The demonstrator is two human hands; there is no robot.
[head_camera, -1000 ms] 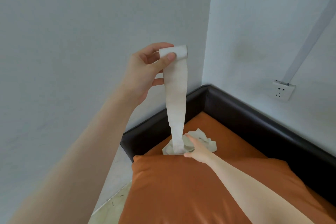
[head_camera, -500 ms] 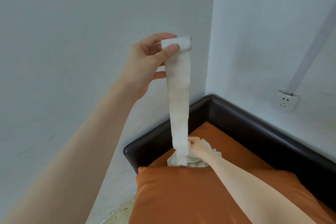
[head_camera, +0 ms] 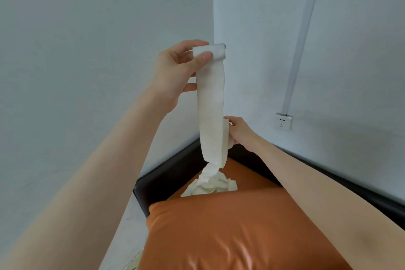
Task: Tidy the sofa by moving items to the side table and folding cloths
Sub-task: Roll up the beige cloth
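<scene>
Head view: two bare hands stretch a white paper strip above the corner of a sofa.

The left hand (head_camera: 175, 72) pinches the strip's (head_camera: 211, 105) rolled top end between thumb and fingers, its grip narrow on the paper. The right hand (head_camera: 240, 131) holds the strip's edge lower down, fingers curled round it. The strip hangs to a crumpled paper heap (head_camera: 210, 186) lying on the orange seat (head_camera: 245, 173), behind an orange cushion (head_camera: 230, 237). A wall socket (head_camera: 283, 121) sits on the right wall.
</scene>
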